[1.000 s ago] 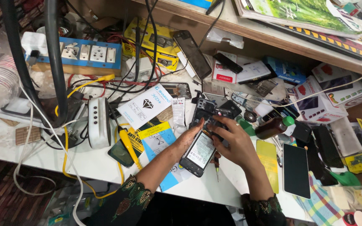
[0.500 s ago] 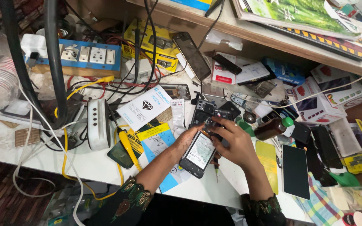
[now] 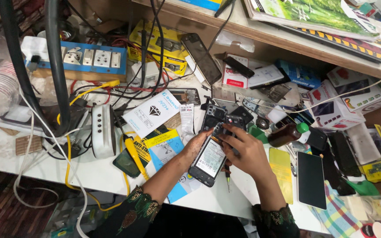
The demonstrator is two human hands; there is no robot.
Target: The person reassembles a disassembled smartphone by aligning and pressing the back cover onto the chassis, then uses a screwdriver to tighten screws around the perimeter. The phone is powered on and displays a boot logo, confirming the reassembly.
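The bench (image 3: 31,154) is a pale, crowded top under a wooden shelf (image 3: 287,42), with a blue socket strip (image 3: 89,59) at the back left and black cables (image 3: 58,79) hanging across it. Boxes (image 3: 336,105) pile up at the right, and a dark screen panel (image 3: 311,179) lies flat near the front edge, beside a yellow sheet (image 3: 282,172). A brown bottle (image 3: 287,134) with a green cap lies on its side just right of the hands.

The phone (image 3: 210,158) sits at the middle of the bench, back cover off, its battery and upper board showing. The left hand (image 3: 195,147) cups its left edge, fingers curled under the frame, gripping it. The right hand (image 3: 248,154) lies over the right edge, fingertips (image 3: 222,131) pressed at the exposed upper part; whether they pinch anything small there I cannot tell. A screwdriver (image 3: 228,178) lies on the bench just below the phone, partly under the right hand.

The opened phone looks light and stiff along its frame, but fragile inside: the board, thin ribbon connectors and battery would likely not stand prying or bending. The sound hold is by the long side edges of the frame, as the left hand has it, keeping pressure off the battery face and the glass underneath. Smooth edges may slip, so a cupped grip suits it better than a pinch.
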